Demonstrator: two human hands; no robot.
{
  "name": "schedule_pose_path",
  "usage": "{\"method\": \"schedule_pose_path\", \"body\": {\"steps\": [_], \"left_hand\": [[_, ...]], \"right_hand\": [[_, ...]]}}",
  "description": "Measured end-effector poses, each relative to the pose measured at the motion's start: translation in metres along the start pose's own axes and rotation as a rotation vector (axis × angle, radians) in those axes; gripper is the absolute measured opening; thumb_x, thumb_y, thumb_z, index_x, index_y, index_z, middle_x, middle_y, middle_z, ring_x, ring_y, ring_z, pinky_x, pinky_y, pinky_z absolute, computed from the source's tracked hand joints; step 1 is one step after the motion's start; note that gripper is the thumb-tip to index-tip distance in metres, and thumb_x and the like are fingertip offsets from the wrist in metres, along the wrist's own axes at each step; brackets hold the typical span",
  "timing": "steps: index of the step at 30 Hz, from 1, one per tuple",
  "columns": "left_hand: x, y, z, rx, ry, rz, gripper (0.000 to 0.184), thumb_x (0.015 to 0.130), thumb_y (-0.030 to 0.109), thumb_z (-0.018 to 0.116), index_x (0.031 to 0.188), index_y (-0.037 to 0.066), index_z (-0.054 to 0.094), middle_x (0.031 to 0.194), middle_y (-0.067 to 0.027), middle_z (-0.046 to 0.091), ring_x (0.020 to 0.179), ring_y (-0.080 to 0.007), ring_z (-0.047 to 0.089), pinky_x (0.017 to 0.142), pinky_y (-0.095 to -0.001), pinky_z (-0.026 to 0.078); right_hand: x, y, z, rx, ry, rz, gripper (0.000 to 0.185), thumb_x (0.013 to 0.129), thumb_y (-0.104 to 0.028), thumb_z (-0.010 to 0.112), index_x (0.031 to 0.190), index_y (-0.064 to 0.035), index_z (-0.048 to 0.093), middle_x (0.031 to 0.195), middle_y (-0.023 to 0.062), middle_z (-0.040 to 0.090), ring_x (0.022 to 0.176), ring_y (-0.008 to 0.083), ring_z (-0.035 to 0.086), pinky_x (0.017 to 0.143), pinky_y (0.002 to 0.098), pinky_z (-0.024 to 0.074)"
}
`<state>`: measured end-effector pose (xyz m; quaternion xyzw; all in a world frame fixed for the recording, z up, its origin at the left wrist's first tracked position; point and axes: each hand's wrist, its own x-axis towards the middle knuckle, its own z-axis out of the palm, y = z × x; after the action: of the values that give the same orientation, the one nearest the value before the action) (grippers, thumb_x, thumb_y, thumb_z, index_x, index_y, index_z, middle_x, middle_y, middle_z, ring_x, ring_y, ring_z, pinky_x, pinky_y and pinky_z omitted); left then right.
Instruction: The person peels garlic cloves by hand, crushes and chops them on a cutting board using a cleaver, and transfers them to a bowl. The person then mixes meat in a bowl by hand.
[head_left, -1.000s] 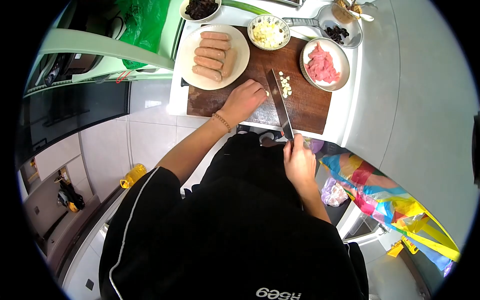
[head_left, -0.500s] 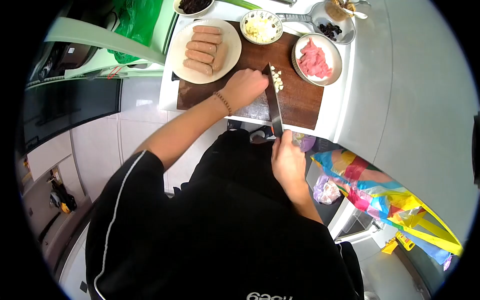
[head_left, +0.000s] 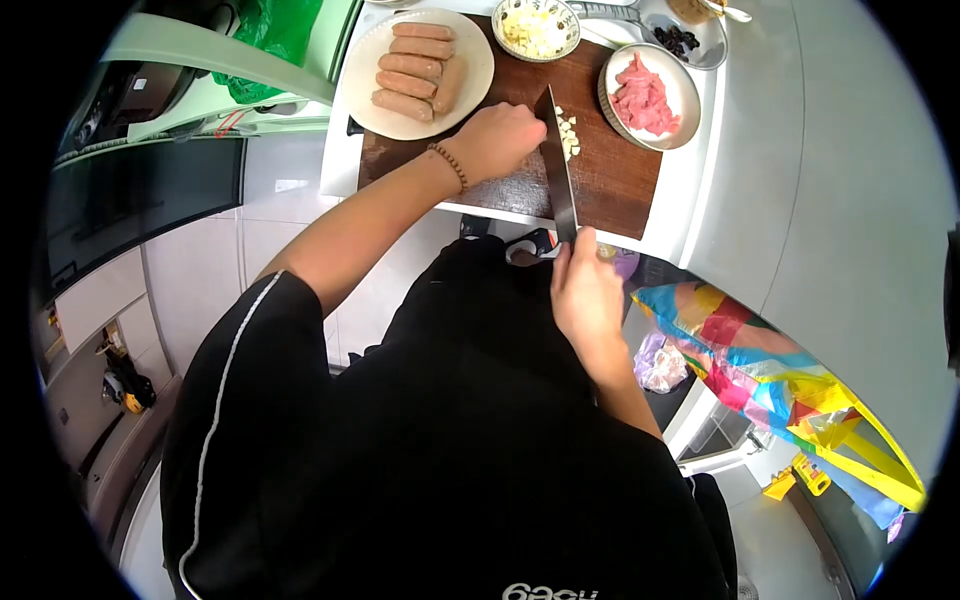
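Note:
My right hand (head_left: 588,290) is wrapped round the handle of a knife (head_left: 560,175), whose blade lies over the brown cutting board (head_left: 615,195). Against the left side of the blade, near its tip, my left hand (head_left: 500,140) rests with curled fingers; anything under them is hidden. Small pale chopped pieces (head_left: 568,135) lie just right of the blade. Left of them is a white plate of sausages (head_left: 408,72). A patterned bowl (head_left: 537,28) holds more pale chopped bits, and a bowl of pink sliced meat (head_left: 643,100) stands at the board's right.
A metal ladle (head_left: 678,42) with dark pieces and a jar with a white spoon are at the top right. Green plastic (head_left: 275,45) hangs at the upper left. A colourful bag (head_left: 750,350) is at the lower right, beside the counter.
My left hand has closed up against the blade, where a small pale piece showed at its fingertips before. The whole view has shifted a little. The knife stays in my right hand.

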<state>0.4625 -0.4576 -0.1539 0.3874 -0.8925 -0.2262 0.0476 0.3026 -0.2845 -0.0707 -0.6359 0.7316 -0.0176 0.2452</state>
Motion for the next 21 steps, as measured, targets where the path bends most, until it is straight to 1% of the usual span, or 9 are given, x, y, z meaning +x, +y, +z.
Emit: {"method": "schedule_pose_path", "body": {"steps": [2, 6, 7, 10, 12, 14, 17, 20, 21], "left_hand": [[0.0, -0.001, 0.0, 0.001, 0.012, 0.014, 0.006, 0.077, 0.003, 0.068, 0.08, -0.001, 0.067, 0.085, -0.0229, 0.069, 0.083, -0.0409, 0.069, 0.075, -0.0485, 0.057], [-0.003, -0.004, 0.006, -0.024, 0.012, 0.001, 0.005, 0.078, 0.003, 0.066, 0.081, -0.001, 0.066, 0.086, -0.0229, 0.069, 0.084, -0.0412, 0.069, 0.076, -0.049, 0.057], [-0.001, -0.006, 0.005, -0.033, 0.016, -0.007, 0.005, 0.078, 0.003, 0.066, 0.081, -0.001, 0.066, 0.087, -0.0226, 0.068, 0.084, -0.0413, 0.068, 0.076, -0.0492, 0.057], [-0.002, -0.005, 0.001, -0.024, -0.034, -0.043, 0.005, 0.08, 0.004, 0.064, 0.083, 0.0, 0.066, 0.089, -0.0214, 0.069, 0.087, -0.0412, 0.068, 0.079, -0.0493, 0.056], [-0.002, -0.011, 0.004, -0.024, 0.012, -0.019, 0.005, 0.08, 0.004, 0.064, 0.083, 0.0, 0.066, 0.091, -0.0211, 0.069, 0.088, -0.0411, 0.067, 0.08, -0.049, 0.056], [-0.002, -0.008, 0.009, -0.046, 0.03, 0.003, 0.005, 0.08, 0.004, 0.064, 0.082, 0.0, 0.066, 0.091, -0.0212, 0.069, 0.089, -0.0409, 0.067, 0.08, -0.0492, 0.056], [-0.005, -0.008, 0.005, -0.041, 0.026, -0.019, 0.005, 0.08, 0.003, 0.063, 0.081, -0.001, 0.065, 0.089, -0.0222, 0.068, 0.09, -0.0406, 0.067, 0.079, -0.0495, 0.055], [-0.003, -0.009, 0.009, -0.055, 0.024, -0.022, 0.005, 0.08, 0.002, 0.063, 0.082, -0.001, 0.066, 0.09, -0.0223, 0.068, 0.09, -0.0404, 0.067, 0.08, -0.0495, 0.055], [-0.003, -0.01, 0.011, -0.073, 0.051, -0.012, 0.005, 0.08, 0.001, 0.062, 0.082, -0.001, 0.066, 0.089, -0.0225, 0.068, 0.088, -0.041, 0.067, 0.08, -0.0497, 0.055]], "right_hand": [[0.001, 0.019, 0.032, 0.014, 0.013, -0.037, 0.02, 0.1, -0.018, 0.053, 0.101, -0.0001, 0.044, 0.076, 0.0286, 0.067, 0.069, 0.0508, 0.066, 0.062, 0.0595, 0.0529], [0.005, -0.014, -0.011, 0.003, -0.027, 0.01, 0.022, 0.099, -0.019, 0.055, 0.102, 0.0002, 0.044, 0.074, 0.0267, 0.067, 0.067, 0.0492, 0.066, 0.06, 0.0585, 0.0531], [0.006, -0.011, 0.0, -0.002, 0.011, -0.001, 0.023, 0.099, -0.02, 0.054, 0.102, 0.0002, 0.043, 0.073, 0.0278, 0.067, 0.067, 0.0499, 0.066, 0.061, 0.0589, 0.0529], [0.005, -0.004, 0.019, -0.012, -0.036, 0.009, 0.022, 0.1, -0.02, 0.052, 0.101, 0.0, 0.043, 0.072, 0.0304, 0.066, 0.068, 0.0522, 0.065, 0.063, 0.0603, 0.0524], [0.006, -0.015, -0.006, 0.029, -0.074, 0.04, 0.021, 0.101, -0.02, 0.051, 0.104, -0.0014, 0.042, 0.076, 0.0336, 0.064, 0.072, 0.0546, 0.064, 0.065, 0.0633, 0.0504], [0.007, -0.017, -0.004, 0.079, -0.031, 0.018, 0.022, 0.101, -0.02, 0.052, 0.104, -0.001, 0.042, 0.075, 0.0342, 0.064, 0.073, 0.0547, 0.064, 0.065, 0.0632, 0.0507], [0.003, 0.008, 0.033, 0.015, -0.07, 0.055, 0.021, 0.101, -0.019, 0.052, 0.105, -0.0009, 0.041, 0.075, 0.0325, 0.065, 0.073, 0.055, 0.063, 0.065, 0.0624, 0.0505], [0.008, -0.02, -0.012, 0.008, -0.067, 0.026, 0.022, 0.099, -0.02, 0.054, 0.103, -0.0006, 0.044, 0.077, 0.0289, 0.067, 0.069, 0.0521, 0.065, 0.065, 0.0598, 0.0526], [0.009, -0.019, -0.008, 0.033, -0.03, 0.009, 0.022, 0.099, -0.02, 0.054, 0.102, -0.0001, 0.044, 0.076, 0.029, 0.067, 0.068, 0.0522, 0.065, 0.065, 0.0598, 0.0527]]}}
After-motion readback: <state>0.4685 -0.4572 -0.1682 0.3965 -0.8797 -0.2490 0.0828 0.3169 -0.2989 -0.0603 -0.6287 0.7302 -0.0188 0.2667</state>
